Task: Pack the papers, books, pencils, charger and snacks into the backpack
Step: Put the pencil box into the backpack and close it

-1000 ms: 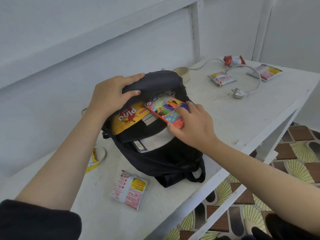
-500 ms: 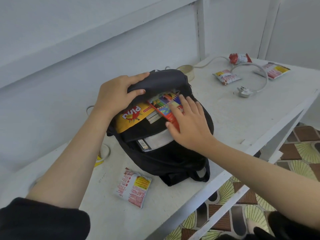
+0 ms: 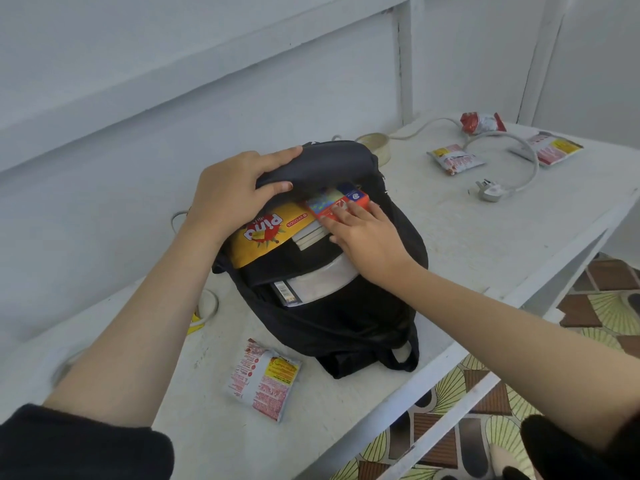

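Centrally on the white table (image 3: 467,244), the black backpack (image 3: 339,317) is laid flat with its mouth open. Its upper flap is gripped and lifted by the left hand (image 3: 235,192), whose fingers are curled round the fabric edge. Inside the main compartment a yellow snack bag (image 3: 263,233) is seen at the left, a stack of books (image 3: 308,237) with pale page edges beside it, and a coloured pencil box (image 3: 341,202) at the right, partly under the flap. The box is pressed by the right hand (image 3: 367,240), laid flat with straight fingers. In the nearer pocket, papers (image 3: 322,280) in a clear cover are tucked. The backpack's lower end lies near the table's front edge. A snack packet (image 3: 265,379) lies just beside its near corner, and a tape roll (image 3: 375,147) just behind it. Bare tabletop is left to the right, up to the charger (image 3: 491,192), whose cable loops among three more snack packets (image 3: 453,157) at the far end.
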The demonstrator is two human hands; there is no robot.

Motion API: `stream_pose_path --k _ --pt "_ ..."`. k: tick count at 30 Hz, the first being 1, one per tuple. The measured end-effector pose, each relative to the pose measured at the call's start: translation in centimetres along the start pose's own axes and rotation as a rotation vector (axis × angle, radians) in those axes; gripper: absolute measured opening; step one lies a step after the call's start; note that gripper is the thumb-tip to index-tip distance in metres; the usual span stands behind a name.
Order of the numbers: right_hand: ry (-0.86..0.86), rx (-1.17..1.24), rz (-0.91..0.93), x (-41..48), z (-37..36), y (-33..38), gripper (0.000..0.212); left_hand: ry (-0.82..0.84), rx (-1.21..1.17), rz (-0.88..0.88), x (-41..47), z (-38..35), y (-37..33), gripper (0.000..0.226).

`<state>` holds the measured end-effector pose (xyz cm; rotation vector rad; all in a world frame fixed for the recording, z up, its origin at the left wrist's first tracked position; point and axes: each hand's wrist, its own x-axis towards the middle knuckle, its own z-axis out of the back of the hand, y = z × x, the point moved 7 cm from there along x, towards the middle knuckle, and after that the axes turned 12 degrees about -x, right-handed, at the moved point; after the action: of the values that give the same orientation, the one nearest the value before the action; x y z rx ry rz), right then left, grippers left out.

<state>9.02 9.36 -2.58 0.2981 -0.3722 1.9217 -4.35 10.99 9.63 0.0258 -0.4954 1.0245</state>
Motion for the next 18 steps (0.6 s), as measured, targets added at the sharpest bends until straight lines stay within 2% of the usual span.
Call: stream_pose_path --k 4,9,13,18 --pt "0.099 0.028 0.02 1.5 -0.9 -0.3 0.053 0.002 -0.004 0.011 -0.1 0.1 0.1 0.046" --pt "-0.002 0.062 -0.04 -0.7 -0.8 0.0 0.059 0.012 -0.007 0.003 -0.2 -0.2 0.7 0.047" --pt "0.112 0.008 -0.01 -0.9 -2.8 0.3 0.063 0.006 -0.011 0.002 0.0 -0.3 0.8 0.047" --pt "0.123 -0.017 -0.002 0.3 -3.2 0.5 0.063 -0.011 0.0 0.003 0.0 -0.1 1.1 0.047"
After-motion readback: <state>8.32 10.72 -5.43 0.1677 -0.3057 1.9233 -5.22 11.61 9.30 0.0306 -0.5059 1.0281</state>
